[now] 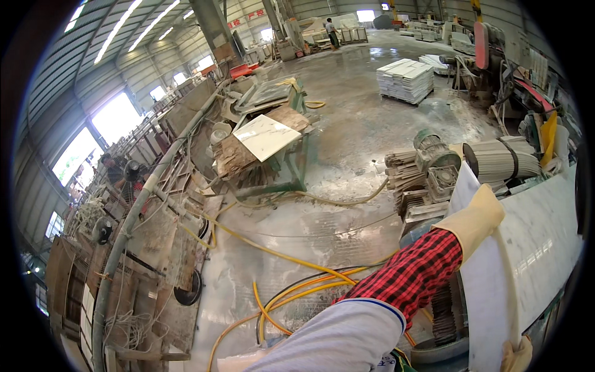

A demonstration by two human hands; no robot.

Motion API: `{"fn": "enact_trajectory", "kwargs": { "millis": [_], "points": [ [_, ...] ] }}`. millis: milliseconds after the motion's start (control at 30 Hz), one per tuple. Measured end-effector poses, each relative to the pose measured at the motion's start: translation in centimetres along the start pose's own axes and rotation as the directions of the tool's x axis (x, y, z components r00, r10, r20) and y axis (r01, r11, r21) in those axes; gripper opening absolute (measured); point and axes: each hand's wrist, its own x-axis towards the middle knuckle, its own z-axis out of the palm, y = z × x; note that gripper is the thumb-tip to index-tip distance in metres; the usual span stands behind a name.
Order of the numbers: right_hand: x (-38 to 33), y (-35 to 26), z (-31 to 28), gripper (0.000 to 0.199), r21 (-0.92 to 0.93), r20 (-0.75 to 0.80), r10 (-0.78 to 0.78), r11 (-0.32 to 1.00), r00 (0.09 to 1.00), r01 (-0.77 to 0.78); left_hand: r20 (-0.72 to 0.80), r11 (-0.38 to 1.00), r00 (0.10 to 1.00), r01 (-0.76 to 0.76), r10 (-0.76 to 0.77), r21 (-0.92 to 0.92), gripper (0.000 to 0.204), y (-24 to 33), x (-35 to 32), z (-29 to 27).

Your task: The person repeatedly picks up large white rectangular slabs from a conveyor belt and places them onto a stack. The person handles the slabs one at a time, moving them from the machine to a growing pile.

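Note:
A white marble slab point(545, 242) with faint grey veins stands tilted on its edge at the right, its pale left face beside my left arm. My left hand point(483, 217), in a cream work glove, reaches across and is closed over the slab's far upper edge; its fingertips are hidden. Red-and-black checked cloth covers that forearm, with a grey sleeve above it. Low at the right, my right hand point(518, 355), also gloved, closes on the near end of the same slab's edge, and only part of it shows.
A green-grey motor point(434, 155) sits beyond the slab among bundled strips point(502, 158). Yellow hoses point(297, 294) loop over the wet floor. A loose marble tile point(266, 137) lies on a cluttered stand. Farther off are a slab stack point(406, 80) and a person point(331, 34).

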Motion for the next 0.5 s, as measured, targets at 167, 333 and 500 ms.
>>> {"fn": "enact_trajectory", "kwargs": {
  "millis": [167,333,500],
  "points": [
    [-1.6,-0.4,0.9,0.042,-0.014,-0.121,-0.116,0.993,0.986,0.115,0.078,0.976,0.989,-0.134,0.122,0.170,0.018,-1.1,-7.8,-8.1],
    [-3.8,0.4,4.7,0.020,0.055,-0.300,-0.181,0.977,0.936,0.207,0.048,0.953,0.966,-0.258,0.253,0.157,0.008,-2.7,-8.6,-6.7],
    [-8.3,-3.9,4.8,0.011,0.115,-0.408,-0.396,0.872,0.823,0.476,-0.001,0.916,0.917,-0.398,0.399,0.050,0.017,-9.2,-15.0,-5.8]
  ]
}}
